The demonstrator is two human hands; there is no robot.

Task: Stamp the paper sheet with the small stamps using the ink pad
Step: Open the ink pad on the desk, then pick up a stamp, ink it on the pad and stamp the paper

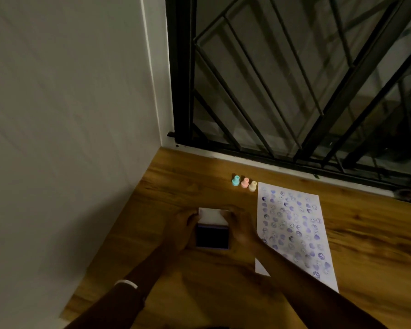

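Nearest, two forearms reaching in from the bottom edge, a pale band (pixel 126 284) around the left wrist. Left hand (pixel 179 230) and right hand (pixel 241 230) both closed around the ink pad (pixel 212 238), one at each side of it, fingers curled over its far corners. An open case, this pad: dark, nearly black ink face in the near half, white lid (pixel 212 216) tipped back on the far side, upper edge pinched between the fingers of both hands. Resting low on the surface (pixel 176 186), as far as the dim light shows.

Just right of the pad, the paper sheet (pixel 292 224), lying flat and slanting away, crowded with rows of purple prints: smiling faces, hearts, rings. Right forearm crossing over the sheet's near left corner, hiding part of that edge.

Farther off, beside the sheet's far left corner, three small stamps upright in a close row: blue stamp (pixel 235 180), pink stamp (pixel 245 182), cream stamp (pixel 252 185), the cream one just short of the paper's edge. None in either hand.

Beneath all of it, warm brown wood grain. To the left, a plain white wall (pixel 69 103) meeting the surface. At the back, a black metal grille (pixel 282 79) of slanted bars over dark glass.
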